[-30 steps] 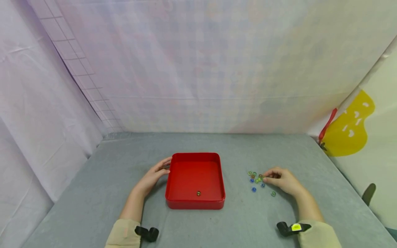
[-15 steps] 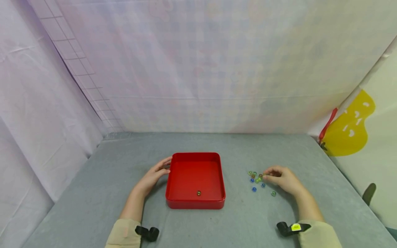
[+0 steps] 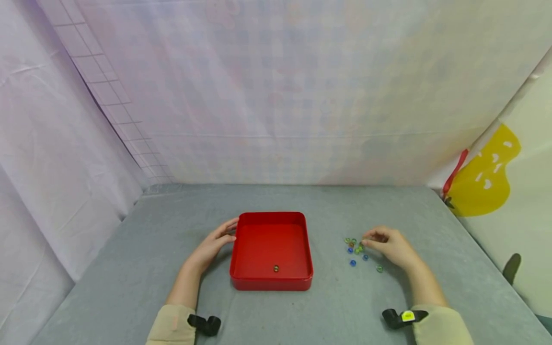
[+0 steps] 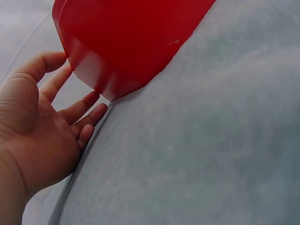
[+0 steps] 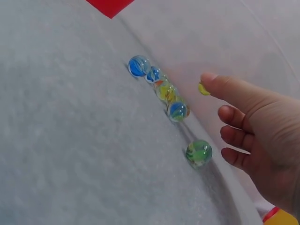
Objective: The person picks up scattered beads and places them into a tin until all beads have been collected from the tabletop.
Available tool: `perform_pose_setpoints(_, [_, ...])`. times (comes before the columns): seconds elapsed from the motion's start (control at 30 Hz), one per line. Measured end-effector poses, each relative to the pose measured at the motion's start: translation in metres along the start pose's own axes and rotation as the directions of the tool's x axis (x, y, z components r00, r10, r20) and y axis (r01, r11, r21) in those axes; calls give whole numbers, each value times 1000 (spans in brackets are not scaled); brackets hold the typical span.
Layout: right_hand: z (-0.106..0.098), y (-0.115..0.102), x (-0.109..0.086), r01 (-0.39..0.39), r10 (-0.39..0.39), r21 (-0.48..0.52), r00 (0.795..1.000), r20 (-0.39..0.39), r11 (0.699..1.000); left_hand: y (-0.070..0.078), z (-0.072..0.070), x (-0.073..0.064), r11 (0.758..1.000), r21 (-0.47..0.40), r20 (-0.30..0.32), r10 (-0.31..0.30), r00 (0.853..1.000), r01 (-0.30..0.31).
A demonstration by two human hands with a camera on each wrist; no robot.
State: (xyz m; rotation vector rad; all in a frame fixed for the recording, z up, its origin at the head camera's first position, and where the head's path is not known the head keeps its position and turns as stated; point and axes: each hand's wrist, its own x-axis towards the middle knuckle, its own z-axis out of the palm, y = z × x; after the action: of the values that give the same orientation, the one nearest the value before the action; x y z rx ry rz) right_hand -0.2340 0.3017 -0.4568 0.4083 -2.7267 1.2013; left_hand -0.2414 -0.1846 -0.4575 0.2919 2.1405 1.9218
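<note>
My left hand (image 3: 214,243) touches the left wall of a shallow red tray (image 3: 271,284). In the left wrist view its fingertips lie against the tray's side, fingers spread and only slightly bent. One dark greenish marble (image 3: 276,268) lies inside near the tray's front. Over at the right, my right hand (image 3: 394,248) pinches a yellow marble (image 5: 203,89) between thumb and fingertips, raised off the table; the thumb partly covers it. Beneath and beside this hand lie several glass marbles, among them a blue one (image 5: 139,66) and a green one (image 5: 199,153) somewhat apart.
A grey cloth (image 3: 276,316) covers the table. Pale curtains (image 3: 276,120) hang behind it and on the left. On the right, a white sheet bears a yellow printed shape (image 3: 483,179). The tray stands left of the marble cluster.
The right hand has risen slightly and shifted a little left, over the marble cluster. My left hand and the tray have stayed in place.
</note>
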Motion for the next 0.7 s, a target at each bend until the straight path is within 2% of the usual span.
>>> perform_pose_setpoints(0.23, [3,-8,1,15,-15,-20,1000,-11,1000,0,0,1,1000,-3,-1,-1,1000,1])
perform_pose_setpoints(0.53, [9,-22,5,93,-93,1,993,-69,996,-1,0,1,1000,-6,3,3,1000,-3])
perform_pose_setpoints(0.7, [11,-29,6,104,-105,-10,991,-79,994,1,0,0,1000,-4,0,4,1000,-4])
